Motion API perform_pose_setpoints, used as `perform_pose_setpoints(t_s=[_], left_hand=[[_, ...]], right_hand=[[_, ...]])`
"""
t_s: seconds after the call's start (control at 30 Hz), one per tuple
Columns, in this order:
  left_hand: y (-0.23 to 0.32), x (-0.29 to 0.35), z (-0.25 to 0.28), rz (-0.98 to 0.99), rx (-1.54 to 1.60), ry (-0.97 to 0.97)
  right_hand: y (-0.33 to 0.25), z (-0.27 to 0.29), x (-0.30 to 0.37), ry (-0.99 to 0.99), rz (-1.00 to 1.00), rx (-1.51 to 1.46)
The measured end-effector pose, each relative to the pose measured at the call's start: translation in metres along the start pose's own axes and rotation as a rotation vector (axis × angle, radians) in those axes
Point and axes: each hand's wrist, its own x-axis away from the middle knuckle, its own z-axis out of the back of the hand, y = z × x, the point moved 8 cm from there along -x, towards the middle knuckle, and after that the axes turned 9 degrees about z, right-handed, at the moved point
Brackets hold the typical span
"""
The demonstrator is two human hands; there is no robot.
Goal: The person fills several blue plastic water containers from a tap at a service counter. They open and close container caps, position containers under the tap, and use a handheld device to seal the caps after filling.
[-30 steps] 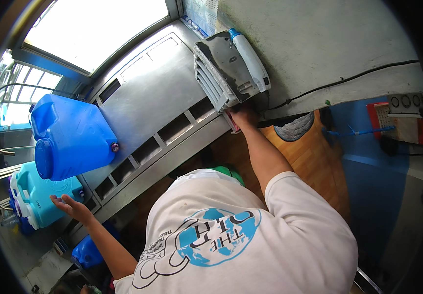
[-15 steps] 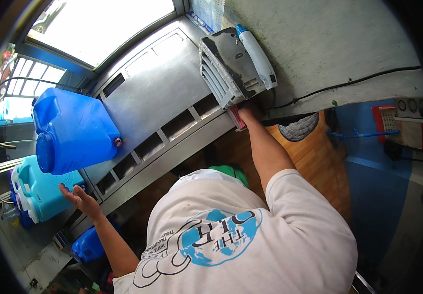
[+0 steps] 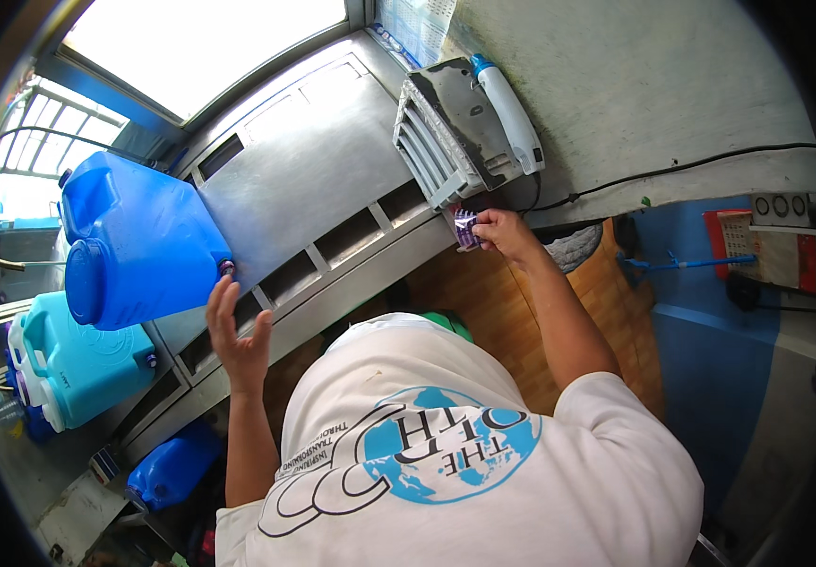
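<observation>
My left hand (image 3: 240,333) is raised over the steel counter's front edge, fingers apart and holding nothing. It is just below the small spout (image 3: 227,269) of a large blue water jug (image 3: 148,236); in this view the fingertips nearly meet the spout, and I cannot tell whether they touch. My right hand (image 3: 507,234) pinches a small, shiny purple-and-white plastic piece (image 3: 465,230) at the counter's front edge. Directly beyond it is a grey slatted metal box (image 3: 441,142), with a white and blue heat-gun-like tool (image 3: 510,113) lying on top.
A turquoise jug (image 3: 96,354) stands left of the blue one, and another blue jug (image 3: 176,463) sits lower down. The steel counter (image 3: 323,161) has rectangular slots along its front. A black cable (image 3: 653,174) runs along the wall ledge at right.
My left hand has moved right, from beside the turquoise jug to the blue jug's spout. My right hand has drawn back from under the metal box, with the purple plastic piece now showing in its fingers.
</observation>
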Motion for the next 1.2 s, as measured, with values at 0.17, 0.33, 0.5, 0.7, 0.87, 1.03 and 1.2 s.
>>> perform_pose_setpoints(t_s=[0.17, 0.33, 0.5, 0.7, 0.87, 1.03, 1.2], left_hand=[[0.026, -0.021, -0.041, -0.059, 0.132, -0.267], [0.058, -0.043, -0.052, -0.236, 0.173, -0.470], [0.064, -0.060, -0.021, -0.312, 0.240, -0.453], [0.015, -0.056, 0.016, -0.041, 0.385, -0.846], [-0.045, -0.054, 0.078, 0.280, 0.723, -0.671], [-0.076, -0.057, 0.137, 0.293, 1.083, -0.284], [-0.120, -0.052, 0.167, 0.418, 1.129, -0.226]], right_hand=[[-0.064, -0.052, 0.020, -0.133, 0.091, -0.051], [-0.133, -0.116, 0.036, -0.312, 0.192, 0.024], [-0.191, -0.187, 0.045, -0.452, 0.294, 0.109], [-0.268, -0.289, 0.078, -0.660, 0.473, 0.662], [-0.304, -0.349, 0.071, -0.587, 0.742, 0.131], [-0.298, -0.416, 0.071, -0.532, 0.980, 0.121], [-0.306, -0.437, 0.047, -0.438, 0.788, 0.021]])
